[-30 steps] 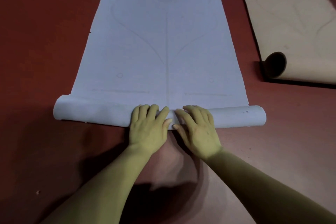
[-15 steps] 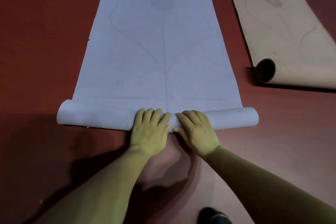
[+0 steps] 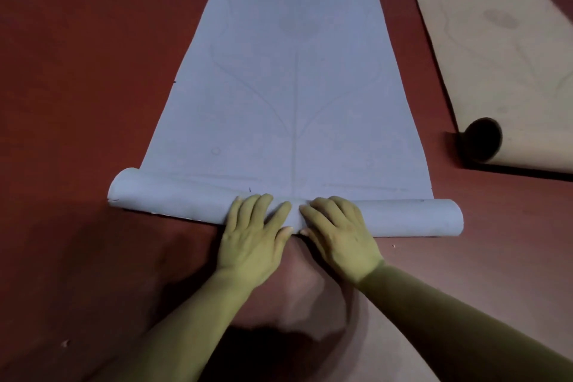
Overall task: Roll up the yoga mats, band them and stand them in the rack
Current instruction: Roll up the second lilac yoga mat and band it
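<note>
A light blue yoga mat (image 3: pixel 294 77) lies flat on the red floor and stretches away from me, with a faint line pattern on it. Its near end is wound into a low roll (image 3: pixel 173 198) that runs from left to right. My left hand (image 3: pixel 252 242) and my right hand (image 3: pixel 339 236) press on the middle of that roll side by side, palms down. Their fingers lie over the top of the roll and the thumbs nearly touch. The roll's left part sits slightly farther away than its right end (image 3: pixel 446 217).
A beige yoga mat (image 3: pixel 496 40) lies to the right, its near end curled into a loose roll with a dark open end (image 3: pixel 483 139). Red floor (image 3: pixel 77 102) surrounds both mats. No rack or band is in view.
The roll has turned a little farther up the blue mat under both hands. The shoe seen at the bottom edge half a second ago is out of view.
</note>
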`<action>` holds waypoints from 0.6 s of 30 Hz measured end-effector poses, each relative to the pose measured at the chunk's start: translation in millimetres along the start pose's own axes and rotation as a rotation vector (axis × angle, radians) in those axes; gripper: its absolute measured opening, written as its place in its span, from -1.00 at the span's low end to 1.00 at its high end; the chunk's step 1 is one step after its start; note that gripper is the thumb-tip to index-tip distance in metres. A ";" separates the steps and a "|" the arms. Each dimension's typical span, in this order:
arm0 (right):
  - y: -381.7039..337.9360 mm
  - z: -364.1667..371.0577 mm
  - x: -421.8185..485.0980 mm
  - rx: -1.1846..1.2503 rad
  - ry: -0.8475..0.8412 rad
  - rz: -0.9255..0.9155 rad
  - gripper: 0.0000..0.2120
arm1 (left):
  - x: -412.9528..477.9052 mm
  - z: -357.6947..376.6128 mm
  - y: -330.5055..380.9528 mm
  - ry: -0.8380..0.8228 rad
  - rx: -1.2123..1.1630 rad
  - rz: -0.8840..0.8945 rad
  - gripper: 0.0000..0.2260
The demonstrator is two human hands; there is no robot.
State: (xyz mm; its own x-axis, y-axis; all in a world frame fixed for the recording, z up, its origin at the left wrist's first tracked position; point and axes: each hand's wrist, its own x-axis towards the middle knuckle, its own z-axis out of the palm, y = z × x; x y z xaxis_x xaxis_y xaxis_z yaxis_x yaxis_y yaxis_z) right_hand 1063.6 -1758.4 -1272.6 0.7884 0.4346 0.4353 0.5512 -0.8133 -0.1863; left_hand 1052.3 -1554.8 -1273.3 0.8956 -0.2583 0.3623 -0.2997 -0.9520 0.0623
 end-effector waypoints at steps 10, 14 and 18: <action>-17.9 1.6 1.0 -0.064 0.025 0.162 -0.63 | 11.4 18.3 2.2 0.059 0.010 -0.048 -0.66; -9.2 5.9 8.4 -0.050 0.016 0.173 -0.63 | 16.5 14.1 3.0 0.063 0.019 -0.067 -0.66; -3.6 8.3 14.9 -0.055 0.021 0.171 -0.63 | 17.5 16.6 0.8 0.078 0.005 -0.076 -0.64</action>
State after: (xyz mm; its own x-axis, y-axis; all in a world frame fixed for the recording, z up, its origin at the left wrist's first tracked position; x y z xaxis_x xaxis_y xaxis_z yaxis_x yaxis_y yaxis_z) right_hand 1075.6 -1745.7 -1272.8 0.8632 0.2802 0.4199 0.3930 -0.8951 -0.2107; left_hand 1073.2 -1562.9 -1282.3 0.8874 -0.1715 0.4279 -0.2295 -0.9694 0.0875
